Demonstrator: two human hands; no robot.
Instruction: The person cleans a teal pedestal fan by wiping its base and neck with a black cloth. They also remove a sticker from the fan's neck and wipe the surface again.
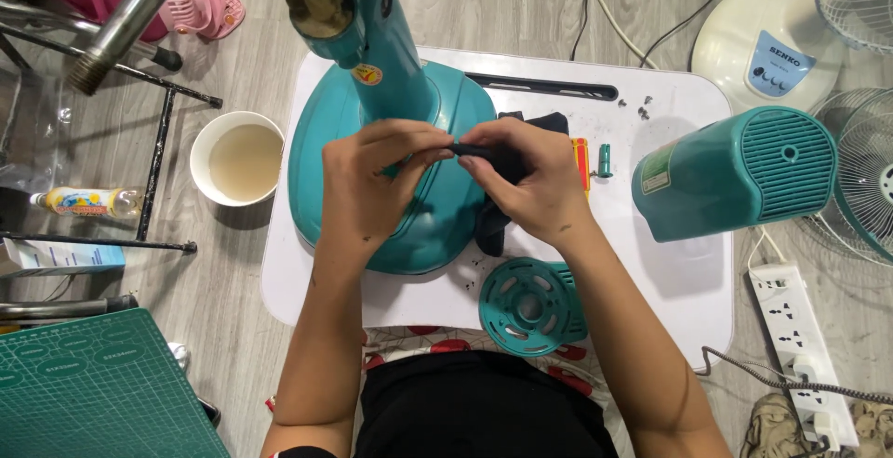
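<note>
White table [391,305]: teal fan base [409,225], motor cover [735,174], perhaps screws [642,105].

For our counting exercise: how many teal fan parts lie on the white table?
4: the fan base under the hands, the motor housing at right, the round slotted cover at the near edge, and a small peg beside the right hand. More may be hidden.

White bowl [236,158] of cloudy liquid; green cutting mat [93,393]; power strip [802,346]; white fan base [758,44]; pink slipper [205,7].
</note>
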